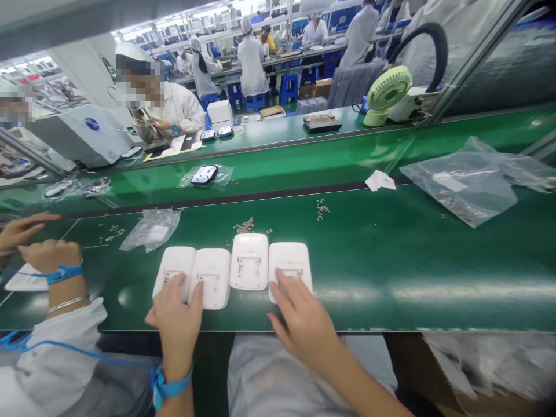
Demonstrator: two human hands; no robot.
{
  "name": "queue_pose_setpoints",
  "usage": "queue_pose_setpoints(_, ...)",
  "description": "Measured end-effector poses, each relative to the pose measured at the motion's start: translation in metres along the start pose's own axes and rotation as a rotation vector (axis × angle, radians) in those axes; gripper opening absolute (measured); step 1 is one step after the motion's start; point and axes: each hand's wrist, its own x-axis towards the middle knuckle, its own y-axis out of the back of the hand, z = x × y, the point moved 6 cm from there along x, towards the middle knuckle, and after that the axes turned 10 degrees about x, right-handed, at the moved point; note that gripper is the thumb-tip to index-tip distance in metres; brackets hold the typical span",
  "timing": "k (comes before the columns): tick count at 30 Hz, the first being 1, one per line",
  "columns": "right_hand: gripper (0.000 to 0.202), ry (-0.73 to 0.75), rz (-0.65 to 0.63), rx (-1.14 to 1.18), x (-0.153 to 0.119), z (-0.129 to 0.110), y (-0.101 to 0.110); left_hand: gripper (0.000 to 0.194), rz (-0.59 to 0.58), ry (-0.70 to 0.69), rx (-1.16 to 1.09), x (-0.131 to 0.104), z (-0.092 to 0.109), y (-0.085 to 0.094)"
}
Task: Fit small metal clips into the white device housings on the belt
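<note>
Several white plastic housings with rounded corners and a recessed compartment lie in a row on the green bench. My left hand (177,315) rests over the two on the left, fingers spread: its fingertips are on the leftmost housing (180,259) and its thumb touches the second housing (212,295). My right hand (302,318) lies with fingers apart on the lower part of the rightmost housing (289,253), partly hiding its compartment. Between them, the third housing (249,246) sits slightly farther back, touched by neither hand. Small metal pieces (245,226) are heaped just behind it.
Left of me, a co-worker's hands (54,255) are over another white part (28,278). A clear bag (152,227), more metal pieces (321,208) and a large plastic bag (469,182) lie on the bench. A bagged device (204,174) and a green fan (388,90) are farther back.
</note>
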Motion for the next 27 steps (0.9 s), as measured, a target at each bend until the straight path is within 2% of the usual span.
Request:
queue_pose_setpoints(5,0.051,0.107,-0.027,-0.035,0.017,-0.042,-0.037,0.053,-0.078,0.105,0.028,0.031,-0.056,-0.005)
queue_pose_setpoints(7,0.052,0.132,-0.038,-0.04,0.021,-0.052,-0.053,0.053,-0.09,0.116,0.028,0.038,-0.068,-0.008)
queue_pose_setpoints(8,0.052,0.141,-0.04,-0.037,0.022,-0.055,-0.058,0.052,-0.057,0.102,0.025,0.039,-0.07,-0.007)
queue_pose_setpoints(10,0.051,0.158,-0.051,-0.012,0.025,-0.058,-0.066,0.049,0.104,0.005,0.009,0.036,-0.061,0.001)
queue_pose_setpoints(12,0.049,0.176,-0.067,0.029,0.029,-0.059,-0.066,0.041,0.295,-0.19,-0.031,0.023,-0.036,0.011)
queue_pose_setpoints(13,0.046,0.177,-0.077,0.051,0.031,-0.058,-0.065,0.036,0.338,-0.312,-0.056,0.014,-0.02,0.013)
queue_pose_setpoints(15,0.042,0.16,-0.084,0.078,0.035,-0.054,-0.059,0.033,0.304,-0.516,-0.11,-0.004,0.01,0.011)
queue_pose_setpoints(17,0.039,0.145,-0.073,0.061,0.037,-0.05,-0.053,0.033,0.231,-0.605,-0.108,-0.019,0.03,0.006)
queue_pose_setpoints(20,0.04,0.159,-0.052,-0.022,0.034,-0.048,-0.049,0.03,0.229,-0.591,-0.077,-0.036,0.035,0.003)
queue_pose_setpoints(23,0.042,0.163,-0.073,-0.05,0.028,-0.051,-0.057,0.028,0.29,-0.54,-0.078,-0.052,0.025,0.005)
queue_pose_setpoints(27,0.041,0.21,-0.084,0.005,0.023,-0.066,-0.067,0.034,0.298,-0.462,-0.117,-0.063,0.013,0.005)
